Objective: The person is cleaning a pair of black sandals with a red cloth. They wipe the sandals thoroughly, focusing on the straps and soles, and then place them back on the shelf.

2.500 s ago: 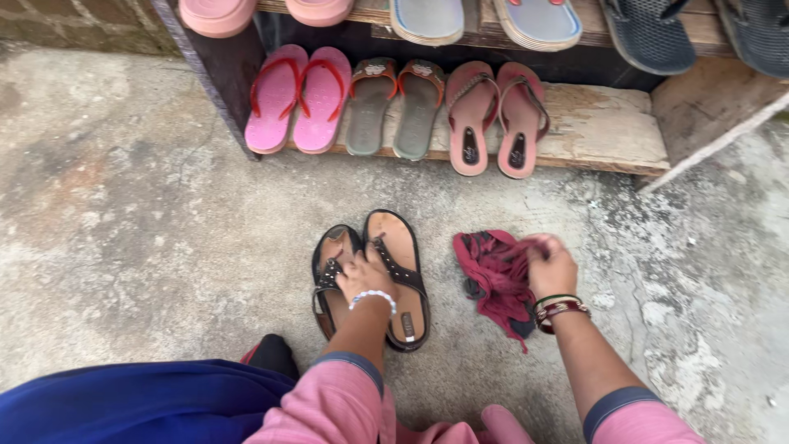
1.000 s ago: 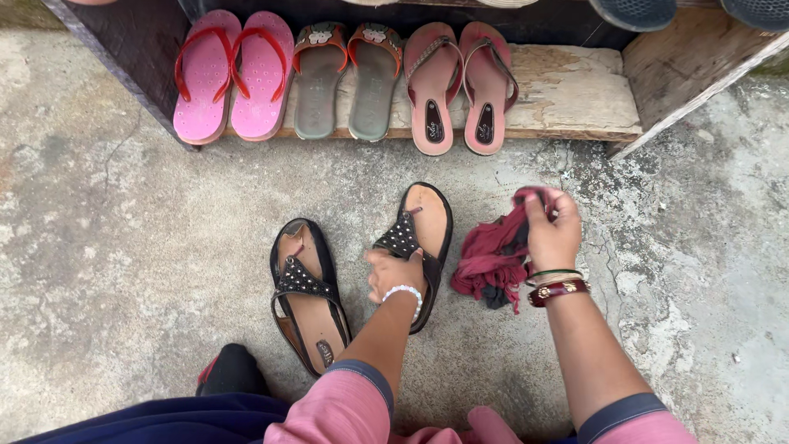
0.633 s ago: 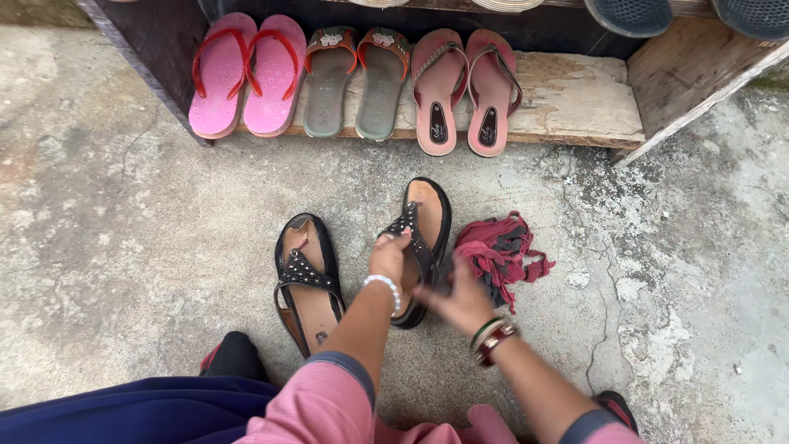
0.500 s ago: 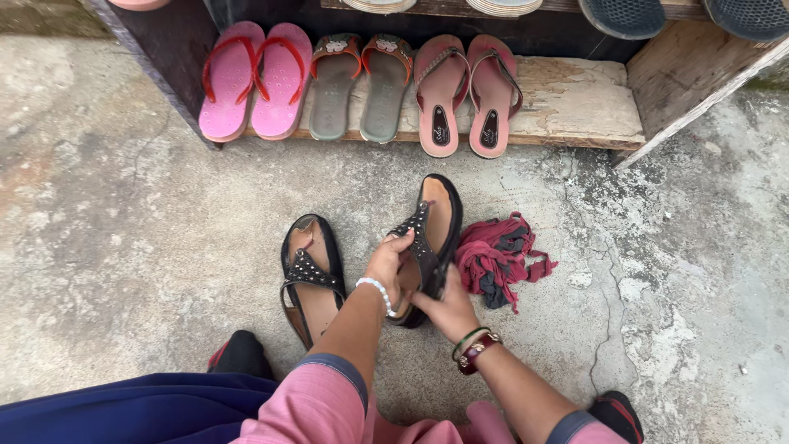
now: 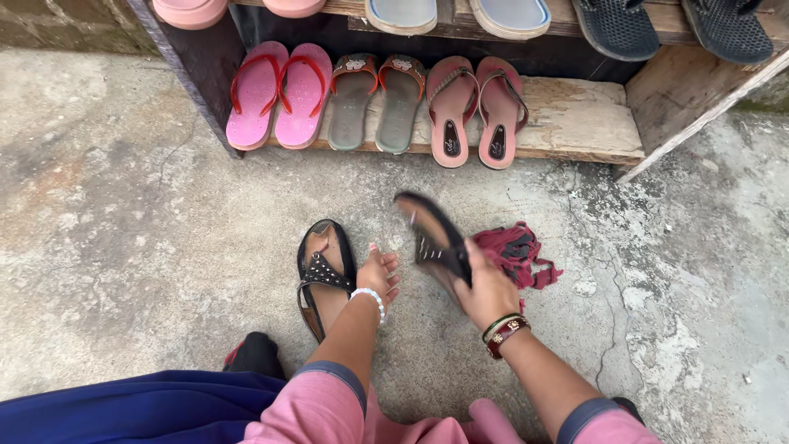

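Half a second ago both hands were on the second black studded sandal (image 5: pixel 434 240) at floor level; it has since passed to the right hand (image 5: pixel 486 289) alone and is lifted off the ground, tilted and blurred. The floor (image 5: pixel 123 230) is rough, cracked grey concrete, and beyond the fingers stands a low wooden shoe rack (image 5: pixel 575 123) with pink flip-flops (image 5: pixel 271 97), grey-green sandals (image 5: pixel 376 103) and dusty pink sandals (image 5: pixel 475 111) in a row. The left hand (image 5: pixel 380 275) hovers with its fingers (image 5: pixel 389 265) loosely curled and slightly apart, holding nothing, just right of the other black studded sandal (image 5: pixel 325 275), which lies flat on the floor. The right hand's fingers (image 5: pixel 470 265) are wrapped closed around the raised sandal's strap end. Just right of those fingers a crumpled maroon rag (image 5: pixel 516 251) lies on the concrete.
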